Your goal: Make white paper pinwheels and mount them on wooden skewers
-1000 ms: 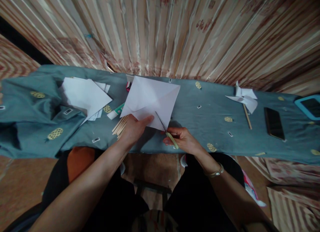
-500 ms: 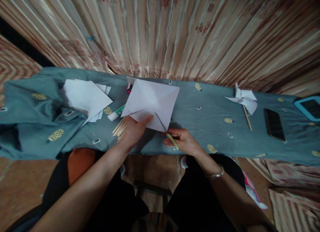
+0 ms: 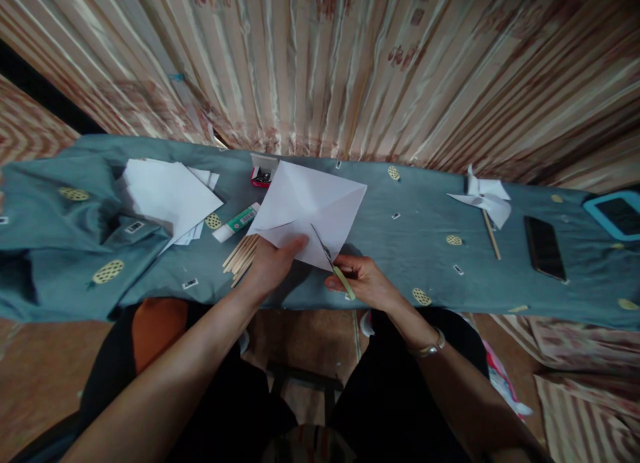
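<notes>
Striped curtain (image 3: 320, 63): hung in folds well beyond the fingers.
Blue-green cloth (image 3: 425, 196): spread beneath the fingers and far out to both sides.
Left hand (image 3: 270, 260): pinched the white sheet (image 3: 320, 190) by its near left edge, with thumb on top and other fingers largely hidden.
Right hand (image 3: 360, 276): grasped the scissors (image 3: 342, 279) by the pale green handle.
Scissors: pointed away from the right fingers, with blades across the sheet's near corner.
White sheet: extended ahead of and between both hands' fingers, creased through the middle, with a slit-like line just beyond the left thumb.
Wooden sticks (image 3: 240, 258): lay bundled just left of the left fingers.
Green-and-white tube (image 3: 237, 222): lay beyond the sticks.
Red box (image 3: 261, 176): sat open farther beyond the left fingers, beside the sheet.
Paper stack (image 3: 163, 193): lay well left of them.
Paper pinwheel (image 3: 485, 200): lay well right of the right fingers.
Dark phone (image 3: 545, 248): rested farther right.
Blue-framed device (image 3: 617, 214): rested rightmost.
</notes>
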{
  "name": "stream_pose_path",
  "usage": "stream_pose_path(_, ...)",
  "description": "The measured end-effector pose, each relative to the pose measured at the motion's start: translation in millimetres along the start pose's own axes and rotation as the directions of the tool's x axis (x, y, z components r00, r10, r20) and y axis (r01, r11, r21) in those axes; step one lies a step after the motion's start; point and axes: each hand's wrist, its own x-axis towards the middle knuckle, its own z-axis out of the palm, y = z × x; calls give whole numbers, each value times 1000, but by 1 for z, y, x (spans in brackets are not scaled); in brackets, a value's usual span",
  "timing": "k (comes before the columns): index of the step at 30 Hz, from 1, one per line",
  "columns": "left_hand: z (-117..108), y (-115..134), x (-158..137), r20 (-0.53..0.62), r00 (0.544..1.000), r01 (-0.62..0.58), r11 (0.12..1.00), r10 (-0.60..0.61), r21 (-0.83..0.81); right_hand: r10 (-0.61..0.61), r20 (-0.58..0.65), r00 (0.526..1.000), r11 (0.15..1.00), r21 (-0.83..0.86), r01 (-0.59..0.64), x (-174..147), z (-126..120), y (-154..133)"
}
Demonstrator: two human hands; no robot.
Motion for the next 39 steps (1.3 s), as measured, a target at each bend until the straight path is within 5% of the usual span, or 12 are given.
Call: stream_pose_path(39,1,1,-2,-2,999,-54,997,54,52,122,-51,991,990,77,-118,4,2,6)
